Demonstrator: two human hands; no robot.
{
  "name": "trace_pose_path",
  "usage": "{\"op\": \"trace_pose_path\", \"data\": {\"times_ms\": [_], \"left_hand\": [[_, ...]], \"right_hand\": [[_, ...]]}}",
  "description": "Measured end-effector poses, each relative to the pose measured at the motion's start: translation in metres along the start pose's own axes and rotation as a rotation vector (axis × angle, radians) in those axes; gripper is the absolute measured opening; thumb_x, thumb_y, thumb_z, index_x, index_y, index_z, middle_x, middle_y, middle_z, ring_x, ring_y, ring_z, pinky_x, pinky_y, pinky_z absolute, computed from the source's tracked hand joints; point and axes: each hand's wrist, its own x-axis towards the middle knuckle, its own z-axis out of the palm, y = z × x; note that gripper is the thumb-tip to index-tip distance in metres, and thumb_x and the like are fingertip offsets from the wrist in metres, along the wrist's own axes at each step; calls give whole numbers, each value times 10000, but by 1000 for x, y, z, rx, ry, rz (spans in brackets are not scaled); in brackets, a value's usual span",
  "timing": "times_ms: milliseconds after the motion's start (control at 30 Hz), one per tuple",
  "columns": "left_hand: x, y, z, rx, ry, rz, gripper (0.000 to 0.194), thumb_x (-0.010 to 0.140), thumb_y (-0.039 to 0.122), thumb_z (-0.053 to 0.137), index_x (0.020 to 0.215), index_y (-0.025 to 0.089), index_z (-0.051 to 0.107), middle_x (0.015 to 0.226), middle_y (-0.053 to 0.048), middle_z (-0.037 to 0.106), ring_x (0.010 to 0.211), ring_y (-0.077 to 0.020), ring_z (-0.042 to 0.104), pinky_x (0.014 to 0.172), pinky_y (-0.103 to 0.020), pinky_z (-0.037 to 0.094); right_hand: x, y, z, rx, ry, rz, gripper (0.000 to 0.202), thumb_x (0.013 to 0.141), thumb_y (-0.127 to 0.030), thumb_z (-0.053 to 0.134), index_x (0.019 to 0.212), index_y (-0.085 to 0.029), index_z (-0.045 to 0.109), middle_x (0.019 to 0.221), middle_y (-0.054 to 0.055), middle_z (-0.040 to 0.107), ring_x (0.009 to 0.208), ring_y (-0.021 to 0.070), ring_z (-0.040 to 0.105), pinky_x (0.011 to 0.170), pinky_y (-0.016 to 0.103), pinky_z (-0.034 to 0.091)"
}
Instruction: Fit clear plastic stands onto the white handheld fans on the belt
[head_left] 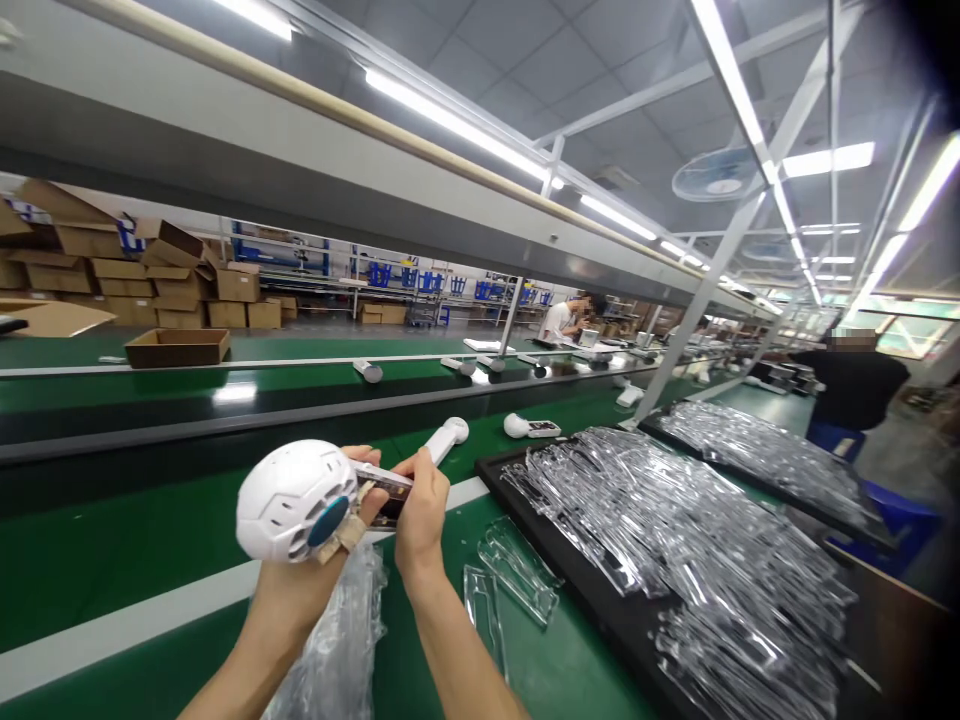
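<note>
A white device (296,500) with a rounded, vented head and a blue oval disc is held up over the green bench. My left hand (349,525) is wrapped round its neck, with a tan band around the thumb side. Its dark, open handle with parts inside points right, toward my right hand (421,500), whose fingers are closed on the handle's end. Just behind my right hand lies another white handled piece (448,438). Clear plastic frames (517,570) lie on the bench right of my right forearm, and a clear plastic bag (337,640) lies under my left forearm.
A black tray (592,610) heaped with clear plastic parts stands at the right, with a second tray (780,465) behind. Similar white devices (525,427) sit along the line. A cardboard box (178,347) is at the far left. Two people are farther back.
</note>
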Motion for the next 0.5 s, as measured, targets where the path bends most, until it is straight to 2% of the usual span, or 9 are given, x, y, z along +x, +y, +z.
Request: {"op": "trace_pose_path", "data": {"times_ms": [167, 200, 267, 367, 433, 500], "left_hand": [[-9, -2, 3, -3, -24, 34, 399, 646, 418, 745, 985, 223, 668, 1082, -89, 661, 1022, -299, 610, 915, -396, 497], [-6, -1, 4, -33, -18, 17, 416, 644, 426, 745, 994, 215, 665, 1071, -94, 665, 1019, -302, 612, 910, -400, 497], [9, -2, 3, -117, -32, -100, 520, 627, 459, 752, 1062, 198, 640, 1030, -103, 679, 981, -306, 628, 848, -409, 518], [56, -22, -15, -127, -72, -359, 616, 564, 507, 774, 1048, 154, 630, 922, -114, 694, 847, -290, 657, 687, -373, 541], [95, -50, -44, 41, -49, -483, 567, 480, 504, 809, 872, 125, 653, 815, -115, 690, 703, -258, 650, 604, -347, 529], [129, -83, -81, 236, 8, -523, 532, 378, 447, 849, 763, 140, 648, 676, -92, 664, 581, -263, 621, 518, -371, 504]], "right_hand": [[-1, -7, -3, -44, 7, -97, 522, 913, -464, 299, 497, -194, 462, 518, -14, 467, 548, 127, 461, 568, 250, 372], [-1, -10, -5, -75, -21, -107, 520, 918, -456, 284, 505, -193, 461, 519, -17, 460, 545, 126, 453, 565, 248, 365], [1, -15, -15, -187, -151, -116, 489, 926, -436, 279, 558, -187, 482, 543, -23, 465, 551, 121, 440, 545, 240, 340], [-2, -18, -54, -519, -400, -205, 354, 937, -369, 326, 743, -186, 559, 642, -30, 526, 586, 115, 459, 531, 223, 307], [-11, -8, -97, -822, -458, -313, 249, 935, -308, 359, 870, -199, 574, 668, -33, 559, 563, 113, 481, 521, 222, 291], [-23, 15, -142, -1113, -478, -372, 214, 919, -301, 415, 790, -206, 556, 573, -43, 546, 450, 113, 463, 459, 232, 227]]}}
